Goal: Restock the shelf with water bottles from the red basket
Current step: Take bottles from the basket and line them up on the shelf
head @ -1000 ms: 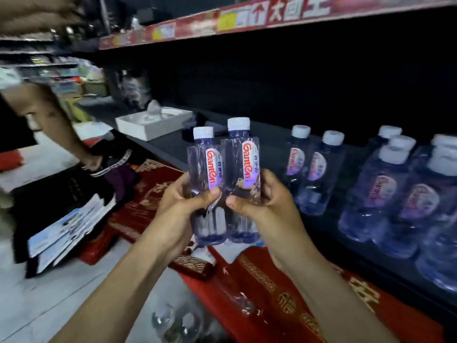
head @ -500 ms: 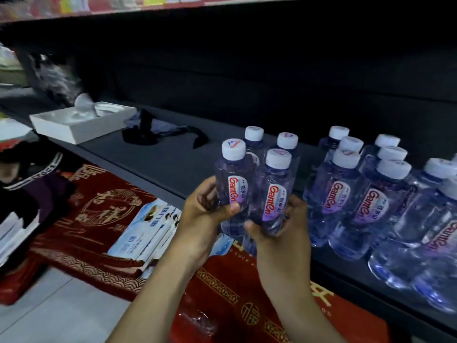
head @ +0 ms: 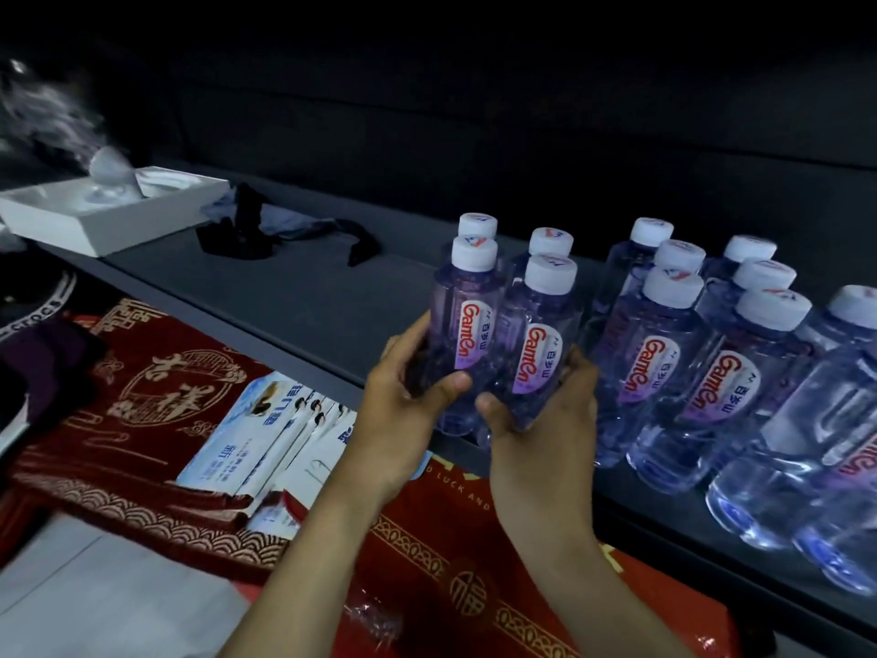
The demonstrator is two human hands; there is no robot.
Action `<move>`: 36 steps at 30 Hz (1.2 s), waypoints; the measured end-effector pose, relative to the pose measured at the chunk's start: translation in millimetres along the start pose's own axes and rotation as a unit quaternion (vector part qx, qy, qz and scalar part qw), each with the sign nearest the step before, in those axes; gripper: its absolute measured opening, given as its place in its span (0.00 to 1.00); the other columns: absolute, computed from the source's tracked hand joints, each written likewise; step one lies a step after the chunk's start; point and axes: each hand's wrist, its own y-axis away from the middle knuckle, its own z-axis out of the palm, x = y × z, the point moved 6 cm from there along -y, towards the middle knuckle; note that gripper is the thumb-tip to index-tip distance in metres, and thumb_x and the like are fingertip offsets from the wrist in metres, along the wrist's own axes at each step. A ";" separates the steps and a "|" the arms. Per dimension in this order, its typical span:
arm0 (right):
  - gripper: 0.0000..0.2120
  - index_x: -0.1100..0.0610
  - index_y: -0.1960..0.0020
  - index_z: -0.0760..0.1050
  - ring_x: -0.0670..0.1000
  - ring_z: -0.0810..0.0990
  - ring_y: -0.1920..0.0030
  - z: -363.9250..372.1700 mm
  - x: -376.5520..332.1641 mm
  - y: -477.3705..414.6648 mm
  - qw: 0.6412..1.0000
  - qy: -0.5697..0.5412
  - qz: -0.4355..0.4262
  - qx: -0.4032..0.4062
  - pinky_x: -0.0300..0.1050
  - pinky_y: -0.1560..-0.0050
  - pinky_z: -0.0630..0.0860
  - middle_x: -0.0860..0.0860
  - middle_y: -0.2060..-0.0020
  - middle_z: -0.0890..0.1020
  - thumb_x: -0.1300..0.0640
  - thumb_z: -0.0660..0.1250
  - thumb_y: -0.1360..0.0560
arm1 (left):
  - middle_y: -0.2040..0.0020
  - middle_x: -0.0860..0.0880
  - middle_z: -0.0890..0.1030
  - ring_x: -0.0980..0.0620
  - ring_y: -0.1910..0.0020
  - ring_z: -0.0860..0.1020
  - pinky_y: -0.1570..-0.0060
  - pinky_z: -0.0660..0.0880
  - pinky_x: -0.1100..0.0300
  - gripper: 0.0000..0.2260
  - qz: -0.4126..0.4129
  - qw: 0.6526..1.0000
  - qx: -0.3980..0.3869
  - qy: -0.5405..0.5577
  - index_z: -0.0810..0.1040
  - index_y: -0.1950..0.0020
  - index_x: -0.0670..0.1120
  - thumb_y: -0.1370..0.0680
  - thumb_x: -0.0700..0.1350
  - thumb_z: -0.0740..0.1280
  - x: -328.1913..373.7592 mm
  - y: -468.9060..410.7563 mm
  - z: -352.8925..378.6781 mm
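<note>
Clear violet-tinted plastic is what is gripped: a white-capped water bottle with a red-lettered label, the left bottle, is held round its lower body by the left hand. A matching one, the right bottle, is held the same way by the right hand. Both are carried side by side, touching or nearly so, with long axes close to upright and caps tipped slightly away. They are placed over the front edge of the dark grey shelf board; whether their bases rest on it cannot be told. Directly behind them two standing bottles are seen, and just to the right the stocked rows of bottles begin. The free slot is judged to lie straight ahead and down, in front of that rear pair, so a short push forward is called for, with each hand equally near. The right bottle is closest to the stocked rows and may be knocked against them.
</note>
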 end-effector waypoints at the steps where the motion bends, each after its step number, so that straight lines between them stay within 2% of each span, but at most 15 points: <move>1: 0.33 0.51 0.29 0.61 0.20 0.63 0.47 -0.5 0.4 1.2 1.000 0.014 0.001 -0.009 0.15 0.51 0.62 0.47 0.38 0.72 0.63 0.73 0.27 | 0.35 0.50 0.77 0.58 0.36 0.77 0.39 0.77 0.60 0.26 0.002 1.000 0.006 -0.011 0.71 0.28 0.49 0.24 0.35 0.70 -0.1 3.7 -0.3; 4: 0.38 0.48 0.24 0.52 0.24 0.65 0.49 -0.2 2.8 10.6 0.996 0.058 0.028 -0.064 0.26 0.43 0.64 0.48 0.32 0.66 0.65 0.69 0.25 | 0.39 0.54 0.79 0.62 0.41 0.78 0.44 0.77 0.66 0.26 -0.005 0.997 0.026 -0.068 0.71 0.33 0.53 0.27 0.36 0.74 -4.7 14.4 -3.9; 6: 0.42 0.48 0.22 0.47 0.35 0.66 0.39 0.9 7.4 16.7 0.992 0.087 0.039 -0.087 0.34 0.38 0.66 0.50 0.28 0.62 0.69 0.67 0.25 | 0.40 0.60 0.78 0.65 0.42 0.78 0.45 0.76 0.68 0.29 -0.005 0.990 0.015 -0.138 0.69 0.35 0.58 0.28 0.37 0.76 -9.7 19.0 -4.6; 7: 0.43 0.48 0.21 0.45 0.41 0.66 0.33 1.2 9.2 18.3 0.991 0.097 0.040 -0.089 0.34 0.38 0.65 0.50 0.27 0.61 0.69 0.66 0.25 | 0.40 0.63 0.78 0.67 0.41 0.77 0.44 0.76 0.69 0.30 -0.005 0.986 0.013 -0.167 0.68 0.36 0.62 0.28 0.37 0.76 -11.6 20.0 -5.0; 9: 0.42 0.47 0.21 0.44 0.47 0.67 0.30 2.7 11.5 17.8 0.990 0.106 0.039 -0.089 0.33 0.39 0.65 0.51 0.26 0.61 0.69 0.64 0.24 | 0.43 0.70 0.78 0.70 0.42 0.76 0.43 0.75 0.70 0.31 -0.005 0.981 0.024 -0.193 0.67 0.38 0.66 0.28 0.38 0.76 -12.9 20.6 -6.5; 12: 0.41 0.47 0.21 0.42 0.48 0.68 0.31 6.7 13.2 14.1 0.989 0.107 0.049 -0.095 0.33 0.43 0.66 0.52 0.26 0.60 0.68 0.63 0.22 | 0.45 0.71 0.78 0.71 0.42 0.76 0.43 0.74 0.71 0.28 -0.001 0.977 0.037 -0.209 0.69 0.36 0.63 0.27 0.37 0.74 -15.5 17.6 -6.6; 16: 0.42 0.50 0.21 0.40 0.53 0.65 0.28 12.2 12.3 9.3 0.988 0.129 0.037 -0.082 0.42 0.37 0.70 0.54 0.24 0.55 0.69 0.62 0.22 | 0.45 0.71 0.78 0.71 0.42 0.76 0.42 0.74 0.67 0.28 -0.002 0.972 0.046 -0.231 0.70 0.32 0.58 0.26 0.36 0.72 -20.5 8.9 -5.4; 20: 0.43 0.50 0.21 0.40 0.51 0.70 0.33 14.5 13.6 0.4 0.988 0.135 0.045 -0.061 0.38 0.45 0.68 0.53 0.27 0.58 0.69 0.63 0.24 | 0.45 0.70 0.75 0.76 0.48 0.74 0.47 0.71 0.77 0.28 0.009 0.961 0.041 -0.273 0.69 0.28 0.53 0.25 0.36 0.71 -24.0 -3.3 -3.4; 25: 0.44 0.50 0.21 0.38 0.54 0.75 0.36 18.2 15.9 -4.7 0.985 0.164 0.042 -0.029 0.46 0.44 0.77 0.57 0.27 0.60 0.67 0.64 0.23 | 0.42 0.63 0.76 0.70 0.45 0.72 0.51 0.67 0.82 0.27 0.016 0.955 0.054 -0.291 0.67 0.27 0.51 0.24 0.35 0.69 -25.1 -7.2 1.4; 27: 0.42 0.52 0.20 0.38 0.54 0.74 0.34 19.0 17.9 -4.5 0.984 0.170 0.039 -0.026 0.41 0.44 0.74 0.57 0.26 0.58 0.65 0.63 0.22 | 0.44 0.64 0.75 0.73 0.46 0.70 0.53 0.66 0.84 0.27 0.022 0.952 0.053 -0.299 0.67 0.26 0.51 0.23 0.35 0.68 -23.6 -6.7 3.2; 29: 0.40 0.55 0.20 0.38 0.51 0.67 0.29 17.6 20.6 -2.9 0.984 0.168 0.041 -0.032 0.35 0.41 0.66 0.56 0.24 0.56 0.64 0.62 0.21 | 0.43 0.66 0.74 0.76 0.46 0.69 0.52 0.64 0.84 0.28 0.041 0.946 0.046 -0.318 0.66 0.25 0.53 0.23 0.37 0.68 -21.3 -6.0 5.4; 31: 0.40 0.56 0.20 0.38 0.49 0.60 0.25 15.9 21.8 3.0 0.986 0.152 0.047 -0.050 0.31 0.39 0.58 0.54 0.22 0.54 0.65 0.62 0.21 | 0.38 0.63 0.77 0.71 0.43 0.72 0.49 0.68 0.80 0.27 0.058 0.930 0.035 -0.362 0.65 0.26 0.54 0.22 0.38 0.67 -17.9 -0.6 5.5; 33: 0.40 0.55 0.20 0.39 0.49 0.58 0.24 15.0 20.3 14.1 0.988 0.127 0.055 -0.062 0.30 0.37 0.56 0.54 0.22 0.54 0.65 0.62 0.22 | 0.33 0.52 0.76 0.56 0.35 0.74 0.40 0.73 0.64 0.25 0.067 0.902 0.022 -0.427 0.64 0.25 0.52 0.21 0.40 0.65 -14.5 9.4 1.5; 34: 0.40 0.54 0.20 0.40 0.50 0.58 0.24 15.9 18.9 21.9 0.989 0.118 0.056 -0.066 0.31 0.36 0.56 0.54 0.22 0.54 0.66 0.62 0.22 | 0.30 0.48 0.74 0.51 0.31 0.71 0.33 0.71 0.56 0.26 0.066 0.877 0.008 -0.475 0.62 0.23 0.49 0.20 0.41 0.65 -13.5 15.3 -1.5; 36: 0.40 0.54 0.20 0.42 0.51 0.61 0.26 23.5 13.8 40.7 0.988 0.115 0.055 -0.083 0.34 0.33 0.60 0.53 0.23 0.53 0.67 0.62 0.23 | 0.25 0.43 0.68 0.45 0.24 0.62 0.25 0.60 0.51 0.28 0.058 0.808 -0.027 -0.586 0.59 0.21 0.46 0.20 0.43 0.64 -8.5 26.3 -10.3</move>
